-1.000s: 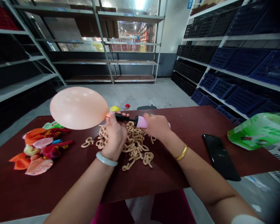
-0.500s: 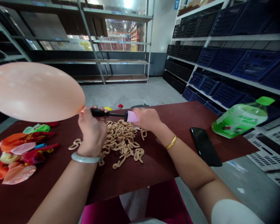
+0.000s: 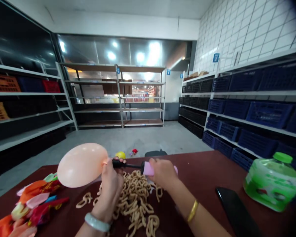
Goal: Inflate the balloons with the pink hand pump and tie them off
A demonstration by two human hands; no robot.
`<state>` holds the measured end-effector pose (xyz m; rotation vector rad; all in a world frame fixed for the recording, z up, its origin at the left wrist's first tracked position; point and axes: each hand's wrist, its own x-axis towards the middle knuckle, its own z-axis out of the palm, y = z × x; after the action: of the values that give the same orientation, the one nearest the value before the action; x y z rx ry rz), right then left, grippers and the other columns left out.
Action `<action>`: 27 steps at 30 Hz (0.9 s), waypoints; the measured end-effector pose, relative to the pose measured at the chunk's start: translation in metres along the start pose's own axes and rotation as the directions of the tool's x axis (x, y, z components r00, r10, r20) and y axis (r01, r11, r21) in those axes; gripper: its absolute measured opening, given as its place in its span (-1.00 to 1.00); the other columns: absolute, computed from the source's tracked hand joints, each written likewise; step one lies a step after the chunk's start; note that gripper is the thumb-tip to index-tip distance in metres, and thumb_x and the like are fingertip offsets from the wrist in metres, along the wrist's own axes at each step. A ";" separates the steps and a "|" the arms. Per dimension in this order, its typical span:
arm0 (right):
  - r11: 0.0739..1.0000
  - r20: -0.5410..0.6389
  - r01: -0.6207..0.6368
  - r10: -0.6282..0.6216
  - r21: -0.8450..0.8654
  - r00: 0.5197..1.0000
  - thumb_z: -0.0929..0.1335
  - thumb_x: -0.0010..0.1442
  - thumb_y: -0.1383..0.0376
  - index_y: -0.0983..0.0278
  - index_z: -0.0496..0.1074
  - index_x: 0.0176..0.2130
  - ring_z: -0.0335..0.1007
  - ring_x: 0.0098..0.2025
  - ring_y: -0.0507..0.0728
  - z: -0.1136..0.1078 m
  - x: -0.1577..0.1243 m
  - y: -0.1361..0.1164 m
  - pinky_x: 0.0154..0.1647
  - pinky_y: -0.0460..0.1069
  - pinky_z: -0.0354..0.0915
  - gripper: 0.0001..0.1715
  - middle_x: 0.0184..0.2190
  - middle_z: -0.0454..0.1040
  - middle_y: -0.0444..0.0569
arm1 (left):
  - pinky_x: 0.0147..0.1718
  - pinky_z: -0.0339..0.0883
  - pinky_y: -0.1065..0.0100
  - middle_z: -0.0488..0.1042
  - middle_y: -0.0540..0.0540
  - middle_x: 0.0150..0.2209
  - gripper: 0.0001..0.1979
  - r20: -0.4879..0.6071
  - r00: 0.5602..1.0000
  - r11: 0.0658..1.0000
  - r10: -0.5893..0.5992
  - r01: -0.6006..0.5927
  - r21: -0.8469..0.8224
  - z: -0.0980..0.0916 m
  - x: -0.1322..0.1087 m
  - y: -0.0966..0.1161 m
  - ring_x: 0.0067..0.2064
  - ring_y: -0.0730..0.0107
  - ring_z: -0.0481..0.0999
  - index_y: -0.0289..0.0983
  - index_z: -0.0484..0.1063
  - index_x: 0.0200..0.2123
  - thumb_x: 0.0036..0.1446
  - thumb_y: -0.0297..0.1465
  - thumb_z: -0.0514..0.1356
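Observation:
My left hand (image 3: 111, 179) is closed around the black end of a hand balloon pump (image 3: 134, 165), its fingers pinching the neck of an inflated peach balloon (image 3: 82, 165) over the nozzle. The balloon points away to the left. On the pump's pink handle, my right hand (image 3: 164, 172) is closed. A short length of black shaft shows between the hands. Beneath them lies a heap of tan, curled strips (image 3: 135, 194) on the dark red table (image 3: 187, 171). Flat balloons (image 3: 37, 200) in several colours are piled at the left.
At the right of the table are a black phone (image 3: 236, 210) and a green-capped bottle (image 3: 273, 182) of green liquid. A yellow balloon (image 3: 120, 154) shows past the far edge. Shelves (image 3: 143, 122) stand at the back, with blue crates (image 3: 227, 128) on racks at the right.
The view has tilted up, showing more of the room and shifting hands and table lower. The balloon looks smaller and lies further right in view. Both hands keep their hold on the pump.

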<state>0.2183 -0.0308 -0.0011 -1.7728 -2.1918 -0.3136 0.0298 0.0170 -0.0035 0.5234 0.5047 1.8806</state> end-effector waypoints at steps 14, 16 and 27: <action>0.986 -0.026 -0.017 0.021 0.168 0.999 0.35 0.06 0.02 0.21 0.36 -0.18 0.51 -0.26 0.24 0.013 -0.005 -0.032 -0.31 0.01 0.27 -0.60 -0.29 0.53 0.00 | -0.40 0.40 0.31 0.36 0.03 -0.43 -0.74 0.054 0.998 0.999 -0.012 0.009 0.047 0.003 -0.024 0.000 -0.44 0.41 0.41 -0.25 0.26 -0.37 -0.04 -0.37 0.32; 0.990 -0.026 -0.017 0.021 0.140 0.999 0.34 0.06 -0.05 0.20 0.36 -0.17 0.51 -0.25 0.24 0.016 -0.003 -0.025 -0.31 0.02 0.27 -0.55 -0.29 0.53 0.00 | -0.40 0.39 0.29 0.35 0.04 -0.44 -0.76 0.045 0.998 0.998 0.043 -0.045 0.043 -0.001 -0.009 0.008 -0.45 0.41 0.41 -0.25 0.24 -0.36 -0.02 -0.39 0.29; 1.000 0.019 -0.018 0.018 -0.005 1.000 0.37 0.05 0.07 0.20 0.34 -0.13 0.50 -0.20 0.27 0.012 0.003 0.011 -0.24 0.06 0.27 -0.59 -0.25 0.52 0.02 | -0.40 0.38 0.29 0.33 0.03 -0.43 -0.83 -0.004 0.999 0.999 0.035 -0.035 0.005 -0.026 0.035 0.033 -0.42 0.40 0.40 -0.26 0.22 -0.35 0.02 -0.50 0.20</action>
<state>0.2275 -0.0211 -0.0115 -1.8045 -2.1889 -0.2989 -0.0220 0.0360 -0.0018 0.5349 0.5065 1.9146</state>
